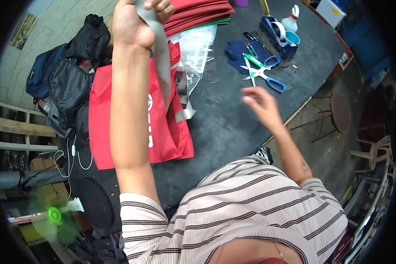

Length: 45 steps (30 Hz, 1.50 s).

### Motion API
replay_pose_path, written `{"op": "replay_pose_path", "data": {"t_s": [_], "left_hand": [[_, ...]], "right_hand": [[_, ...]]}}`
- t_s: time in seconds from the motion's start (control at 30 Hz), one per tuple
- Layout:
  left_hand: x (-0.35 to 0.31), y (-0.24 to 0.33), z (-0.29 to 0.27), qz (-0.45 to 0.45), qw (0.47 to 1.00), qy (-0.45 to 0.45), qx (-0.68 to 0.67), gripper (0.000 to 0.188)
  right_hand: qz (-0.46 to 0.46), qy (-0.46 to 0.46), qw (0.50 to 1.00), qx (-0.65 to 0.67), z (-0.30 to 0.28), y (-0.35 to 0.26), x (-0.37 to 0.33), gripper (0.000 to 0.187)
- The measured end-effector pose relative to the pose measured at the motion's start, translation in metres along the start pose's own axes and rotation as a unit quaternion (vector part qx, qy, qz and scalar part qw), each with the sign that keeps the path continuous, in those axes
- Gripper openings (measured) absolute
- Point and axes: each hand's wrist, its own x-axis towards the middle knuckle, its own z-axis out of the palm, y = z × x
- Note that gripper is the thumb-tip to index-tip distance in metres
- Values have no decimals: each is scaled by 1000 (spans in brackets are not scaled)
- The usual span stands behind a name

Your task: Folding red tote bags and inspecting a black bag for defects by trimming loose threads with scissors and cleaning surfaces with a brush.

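My left hand (136, 26) is raised at the top of the head view, its fingers closed around a grey webbing strap (163, 61). The strap hangs down over a red fabric bag (119, 132) with white lettering, which lies on the dark table under my left forearm. My right hand (265, 108) is over the table with its fingers slightly bent and apart, and I see nothing held in it. Just beyond its fingertips lie blue-handled scissors (275, 84) with spread blades and a green-and-white slim tool (252, 60).
Red folded fabric (198, 13) is stacked at the back beside clear plastic sheets (193, 48). A dark blue tape dispenser (275, 39), a spray bottle (290, 20) and a light blue tape roll (292, 38) stand far right. Backpacks (70, 83) and a spinning fan (55, 215) are left.
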Motion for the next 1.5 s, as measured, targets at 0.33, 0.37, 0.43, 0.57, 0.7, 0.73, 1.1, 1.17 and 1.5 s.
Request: {"op": "replay_pose_path", "data": {"t_s": [0.33, 0.37, 0.43, 0.57, 0.7, 0.73, 1.1, 1.17, 1.5], "left_hand": [[-100, 36, -70, -164, 985, 23, -51, 43], [-111, 36, -88, -160, 982, 102, -22, 43], [-133, 39, -125, -176, 975, 131, -39, 42], [-175, 59, -187, -172, 961, 215, 10, 41], [-188, 59, -224, -179, 943, 279, 36, 46], [-186, 59, -230, -178, 946, 263, 60, 46], [-238, 93, -290, -124, 443, 552, 695, 56], [-236, 87, -283, -205, 405, 493, 743, 70], [-172, -72, -73, 69, 547, 13, 834, 63]], "right_hand": [[46, -295, 952, 71, 124, -4, 58, 17], [37, -249, 961, 115, 124, 0, 59, 14], [77, -185, 976, 88, 118, 8, 64, 7], [-126, 75, 958, -246, 79, 21, 86, 15], [-176, 79, 929, -316, 60, 35, 105, 14], [-166, 86, 925, -331, 60, 38, 108, 13], [-110, 111, 919, -362, 35, 47, 115, 17], [-162, 106, 917, -350, 35, 33, 115, 22], [-49, -114, 987, -102, 55, -25, 67, 47]]}}
